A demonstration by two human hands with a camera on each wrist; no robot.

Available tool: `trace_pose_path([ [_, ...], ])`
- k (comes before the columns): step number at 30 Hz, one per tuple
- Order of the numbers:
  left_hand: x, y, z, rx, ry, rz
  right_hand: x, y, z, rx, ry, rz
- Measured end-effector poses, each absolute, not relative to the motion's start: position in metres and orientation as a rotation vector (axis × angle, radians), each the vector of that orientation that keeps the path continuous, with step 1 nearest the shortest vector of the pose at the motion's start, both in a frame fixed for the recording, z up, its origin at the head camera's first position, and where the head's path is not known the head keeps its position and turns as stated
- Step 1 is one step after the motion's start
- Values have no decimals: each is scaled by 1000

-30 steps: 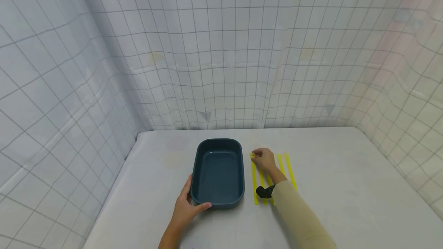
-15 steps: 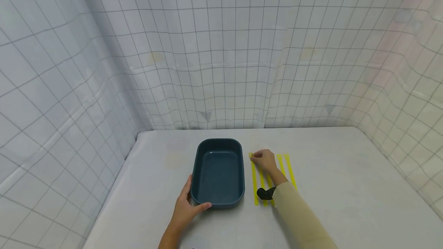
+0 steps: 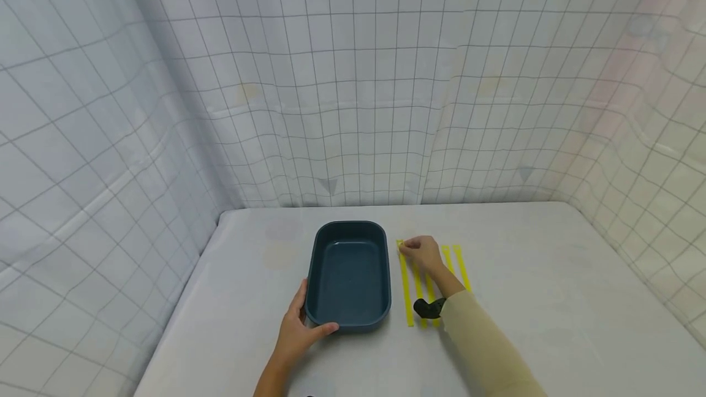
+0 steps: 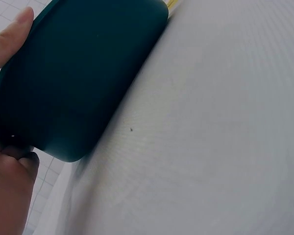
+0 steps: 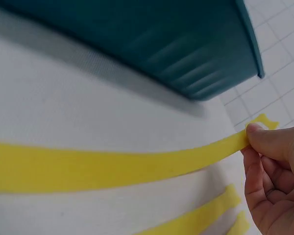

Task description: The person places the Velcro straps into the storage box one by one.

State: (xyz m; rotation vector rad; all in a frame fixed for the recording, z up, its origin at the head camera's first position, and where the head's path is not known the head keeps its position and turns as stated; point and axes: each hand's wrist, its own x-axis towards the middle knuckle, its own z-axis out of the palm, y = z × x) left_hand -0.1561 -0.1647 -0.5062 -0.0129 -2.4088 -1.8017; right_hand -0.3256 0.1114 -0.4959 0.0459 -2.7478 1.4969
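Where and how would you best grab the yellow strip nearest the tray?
Probably the far end, pinched from the right: the strip is thin, that end looks raised, and the tray sits to its left. The right hand pinches there.

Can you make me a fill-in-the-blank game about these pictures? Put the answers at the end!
1. The hand on the rectangular tray is the person's ____ hand.
2. The right hand pinches a strip whose color is ____.
3. In the head view, the other strips lie to the ____ of the tray.
4. The tray's open side faces ____.

Missing words: left; yellow; right; up.
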Motion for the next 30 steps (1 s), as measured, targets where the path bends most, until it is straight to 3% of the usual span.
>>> trace_pose_path([
  [30,-160,-169,-497,-43,-2464,-1757,-302,116,-434,337,-2689,1466],
])
